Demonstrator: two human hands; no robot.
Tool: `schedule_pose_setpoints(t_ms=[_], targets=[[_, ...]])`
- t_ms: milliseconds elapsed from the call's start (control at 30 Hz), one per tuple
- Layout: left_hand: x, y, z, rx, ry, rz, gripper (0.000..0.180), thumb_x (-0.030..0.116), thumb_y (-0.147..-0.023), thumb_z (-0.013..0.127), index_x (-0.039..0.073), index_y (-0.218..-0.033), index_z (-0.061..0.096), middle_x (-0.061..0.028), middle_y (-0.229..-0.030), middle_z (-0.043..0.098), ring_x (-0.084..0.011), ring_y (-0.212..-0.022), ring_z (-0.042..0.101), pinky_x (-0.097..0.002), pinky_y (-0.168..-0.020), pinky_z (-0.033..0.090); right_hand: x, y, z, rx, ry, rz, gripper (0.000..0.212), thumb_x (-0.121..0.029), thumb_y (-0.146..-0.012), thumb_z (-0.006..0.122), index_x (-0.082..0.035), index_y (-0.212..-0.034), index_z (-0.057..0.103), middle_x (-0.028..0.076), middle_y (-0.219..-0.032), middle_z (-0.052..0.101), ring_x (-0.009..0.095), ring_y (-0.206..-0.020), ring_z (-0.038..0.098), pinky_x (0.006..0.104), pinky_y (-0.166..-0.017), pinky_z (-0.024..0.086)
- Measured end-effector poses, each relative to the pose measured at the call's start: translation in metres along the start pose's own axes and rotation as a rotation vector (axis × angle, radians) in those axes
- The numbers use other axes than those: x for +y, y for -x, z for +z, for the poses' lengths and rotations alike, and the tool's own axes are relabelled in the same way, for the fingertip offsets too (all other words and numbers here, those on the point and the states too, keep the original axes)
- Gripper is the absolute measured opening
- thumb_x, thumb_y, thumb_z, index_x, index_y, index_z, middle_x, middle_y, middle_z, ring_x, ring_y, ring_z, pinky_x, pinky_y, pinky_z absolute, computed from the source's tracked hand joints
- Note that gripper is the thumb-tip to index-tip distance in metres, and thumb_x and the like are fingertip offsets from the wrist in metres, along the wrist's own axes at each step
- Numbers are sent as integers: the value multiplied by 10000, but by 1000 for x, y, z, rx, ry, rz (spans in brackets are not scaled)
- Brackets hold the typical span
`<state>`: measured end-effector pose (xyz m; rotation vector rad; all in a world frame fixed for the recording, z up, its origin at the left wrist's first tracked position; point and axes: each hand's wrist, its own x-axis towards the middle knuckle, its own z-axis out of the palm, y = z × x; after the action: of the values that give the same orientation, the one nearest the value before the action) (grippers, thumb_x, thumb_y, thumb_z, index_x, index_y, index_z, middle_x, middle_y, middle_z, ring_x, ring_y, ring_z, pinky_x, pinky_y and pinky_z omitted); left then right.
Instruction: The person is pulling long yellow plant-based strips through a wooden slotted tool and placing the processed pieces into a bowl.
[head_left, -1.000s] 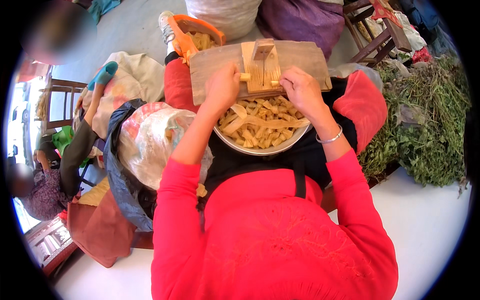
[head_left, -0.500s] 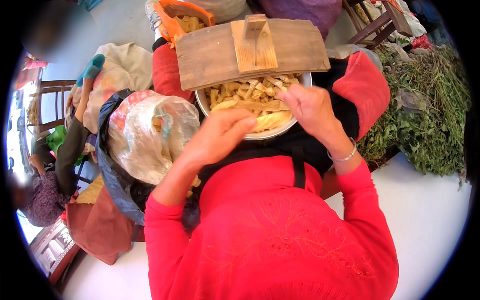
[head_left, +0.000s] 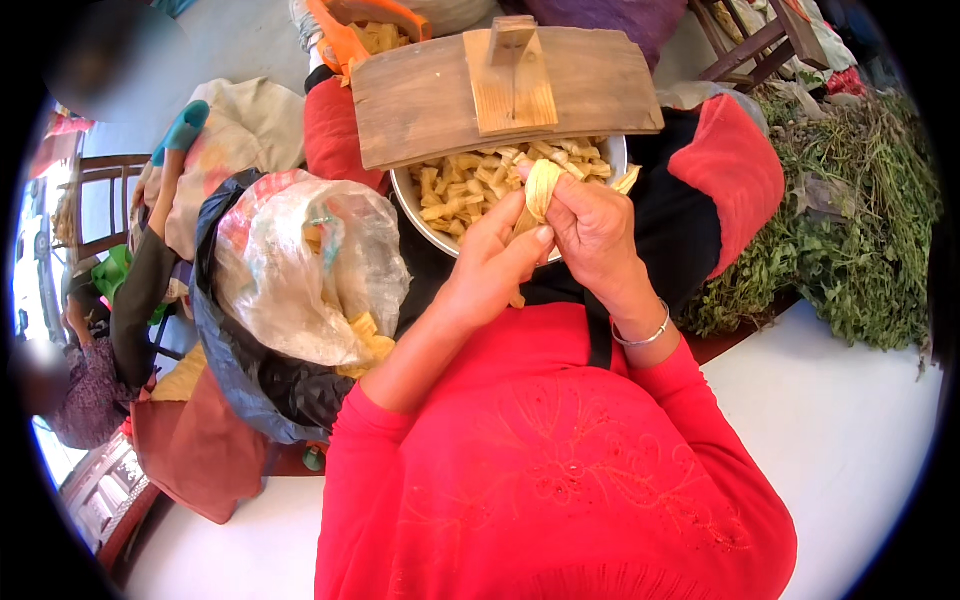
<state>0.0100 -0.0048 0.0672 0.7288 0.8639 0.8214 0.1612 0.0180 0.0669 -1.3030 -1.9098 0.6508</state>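
A soft, flat, pale yellow strip (head_left: 542,190) is bent into a loop between my two hands, just over the near side of a metal bowl (head_left: 409,207). My right hand (head_left: 600,228) pinches the loop, and an end of the strip sticks out past its knuckles. From the left, my left hand (head_left: 497,262) closes its thumb and fingers on the lower part, some of which hangs below. Many short, knotted yellow pieces (head_left: 460,188) fill the bowl. Across its far side lies a wooden board (head_left: 410,105) with an upright wooden block (head_left: 512,75).
At my left, a clear plastic bag (head_left: 290,260) with yellow strips sits inside a dark bag (head_left: 225,370). An orange basket (head_left: 345,45) holds more pieces beyond the board. Heaped green plants (head_left: 840,230) lie at right. Another person's arm (head_left: 140,300) shows far left.
The strip has come up off the bowl and is now looped. My hands have drawn together, the left moving right and the right slightly nearer to me.
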Motion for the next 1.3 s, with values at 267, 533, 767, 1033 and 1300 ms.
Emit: schedule_pose_setpoints(t_ms=[267,533,767,1033,1300], targets=[[-30,-18,-19,-87,199,-186,135,190,-937,576,65,-987,562,22,-644,471,-46,-497,363,-199,-450,290,21,-4,28,247,-209,-77,230,-33,-737,660,-105,-951,703,50,-946,647,246,-779,625,339,-685,464],[-29,-12,-36,34,-684,240,85,99,-879,606,33,-932,605,-38,-684,565,-140,-534,512,-278,-476,404,33,10,5,-48,36,-19,87,-103,-767,681,-53,-734,617,30,-777,642,241,-696,598,344,-625,441],[-29,-6,-27,215,-1388,826,250,11,-791,631,-1,-1041,613,-115,-835,623,-299,-699,630,-353,-574,500,51,40,27,-400,-883,642,277,-234,-974,531,-13,-860,652,12,-891,671,133,-817,620,301,-724,475],[-29,-3,-21,229,-1068,678,333,110,-802,667,32,-1113,581,-139,-993,596,-356,-817,616,-417,-656,502,42,35,34,-316,-1598,785,205,-137,-937,551,-1,-1062,641,72,-1092,638,161,-1035,587,294,-901,466],[-15,-27,-18,238,-981,450,176,133,-866,611,33,-981,523,-161,-815,584,-339,-718,608,-402,-618,482,30,20,28,-78,-241,125,94,23,-832,583,23,-894,654,97,-1183,543,183,-1054,534,285,-844,449]])
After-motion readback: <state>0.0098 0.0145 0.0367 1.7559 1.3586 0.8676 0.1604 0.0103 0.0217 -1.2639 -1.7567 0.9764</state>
